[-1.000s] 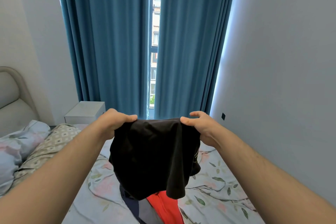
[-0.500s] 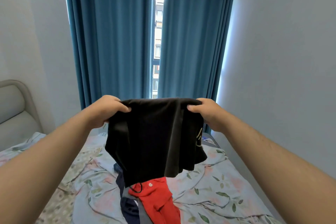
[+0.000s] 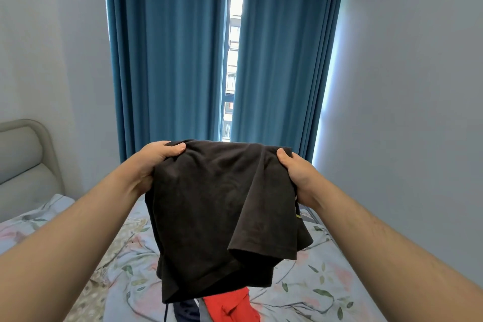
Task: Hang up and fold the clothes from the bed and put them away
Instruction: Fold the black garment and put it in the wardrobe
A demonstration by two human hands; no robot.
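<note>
Lifted higher vs. half a sec. ago, black shirt (image 3: 222, 217) hangs above bed (image 3: 334, 285); left hand (image 3: 154, 161) at 10 o'clock & right hand (image 3: 298, 175) at 2 grip its top edge, held apart, prob. to spread it for folding.

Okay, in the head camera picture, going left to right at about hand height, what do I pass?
Grey padded headboard → left hand → black cotton garment → right hand → plain pale wall.
</note>
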